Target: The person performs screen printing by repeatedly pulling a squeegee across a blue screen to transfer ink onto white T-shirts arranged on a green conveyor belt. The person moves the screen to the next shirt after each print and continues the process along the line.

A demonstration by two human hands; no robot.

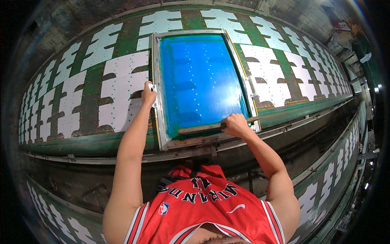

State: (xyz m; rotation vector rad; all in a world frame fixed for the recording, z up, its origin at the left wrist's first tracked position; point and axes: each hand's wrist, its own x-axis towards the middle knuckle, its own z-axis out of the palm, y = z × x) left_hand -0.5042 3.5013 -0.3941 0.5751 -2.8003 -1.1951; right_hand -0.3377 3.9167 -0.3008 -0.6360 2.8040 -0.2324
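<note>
A blue printing screen [201,73] in a metal frame lies on a long green table, with small light dots in two columns on its surface. My left hand [148,96] is closed on a white handle at the frame's left side. A similar white handle [251,85] is fixed on the right side. My right hand [235,124] grips a long wooden squeegee [195,129] lying across the screen's near end. Rows of white and pale cut fabric pieces [122,96] are laid out on both sides of the screen, some marked with small teal dots.
The green table [146,139] stretches far left and right, with a metal rail along its near edge. A second table with white pieces [309,196] runs behind me at lower right and lower left, across a dark aisle. A worn wall [318,18] stands beyond the far edge.
</note>
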